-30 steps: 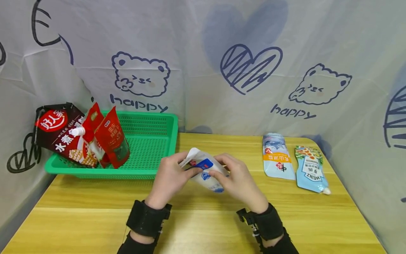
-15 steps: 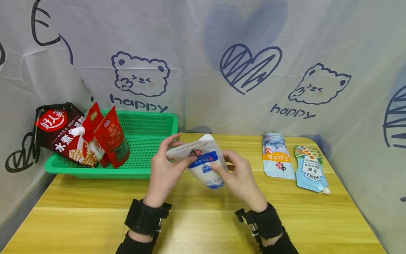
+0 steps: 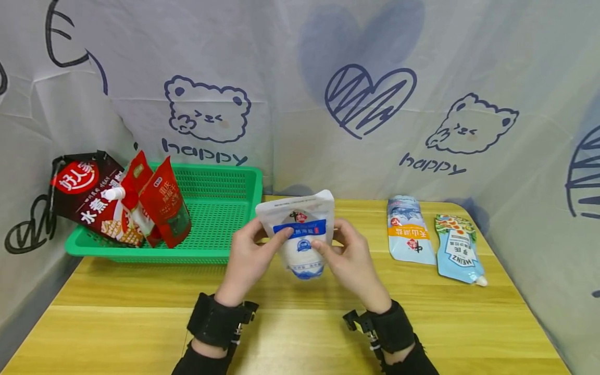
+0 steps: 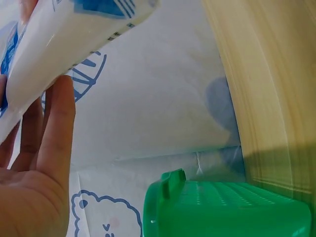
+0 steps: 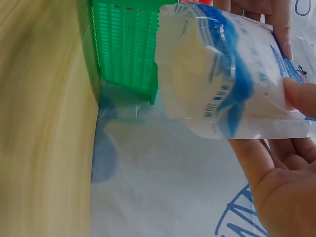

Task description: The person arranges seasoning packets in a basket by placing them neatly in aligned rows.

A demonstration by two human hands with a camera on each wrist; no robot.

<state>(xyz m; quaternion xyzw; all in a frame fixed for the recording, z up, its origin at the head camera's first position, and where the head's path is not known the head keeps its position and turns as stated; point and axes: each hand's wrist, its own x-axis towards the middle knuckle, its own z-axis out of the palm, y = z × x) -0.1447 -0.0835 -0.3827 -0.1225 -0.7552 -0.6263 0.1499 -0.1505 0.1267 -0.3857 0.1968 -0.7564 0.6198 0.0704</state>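
A white and blue bag of salt (image 3: 304,255) is held up over the middle of the table, its printed front facing the head camera and its wide sealed end on top. My left hand (image 3: 250,258) pinches its left side, thumb across the blue label. On the opposite edge my right hand (image 3: 358,263) grips it, thumb on the front and the other fingers behind. In the right wrist view the bag's rounded white base (image 5: 192,64) shows above the right palm (image 5: 286,192). The left wrist view has the left fingers (image 4: 57,128) beneath the bag, partly hidden by it.
A green basket (image 3: 225,255) at the left holds a dark red seasoning bag (image 3: 89,192) and red pouches (image 3: 164,200). At the right lie an orange and blue salt bag (image 3: 410,234) and a light blue Heinz pouch (image 3: 461,255). A printed cloth (image 3: 290,120) hangs behind the table.
The bag of salt has been turned from a tilted, foreshortened pose to nearly upright with its front showing. Both hands have shifted their hold slightly; the basket and other bags stay put.
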